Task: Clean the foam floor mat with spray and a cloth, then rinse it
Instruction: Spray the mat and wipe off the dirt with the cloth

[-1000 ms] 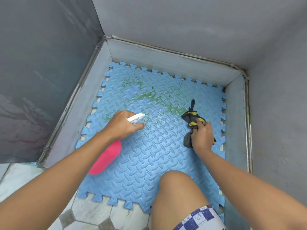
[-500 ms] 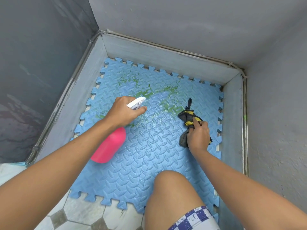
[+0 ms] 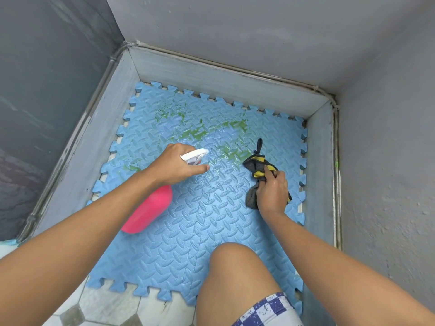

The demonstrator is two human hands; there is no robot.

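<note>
Grey concrete walls (image 3: 259,43) box in a blue foam floor mat (image 3: 211,231) of interlocking tiles, laid in a low-kerbed corner recess, its near edge lapping onto a patterned tiled floor (image 3: 113,307). Green stains (image 3: 195,134) smear the mat's far half, from near the far-left corner across toward the right edge. A person crouches at the near edge, one bare knee (image 3: 235,267) over the mat and checked blue-and-white shorts (image 3: 268,309) showing below. The left hand (image 3: 176,167) grips a pink spray bottle (image 3: 150,208) by its neck above the mat's left-centre, fingers (image 3: 202,168) curled round it with one stretched forward beneath the white nozzle (image 3: 195,154), which points toward the stains. The right hand (image 3: 271,191), near the mat's right edge, holds a dark grey cloth (image 3: 255,162) with yellow trim, its fingers curled and bunching the fabric. Whether the cloth touches the mat cannot be told.
</note>
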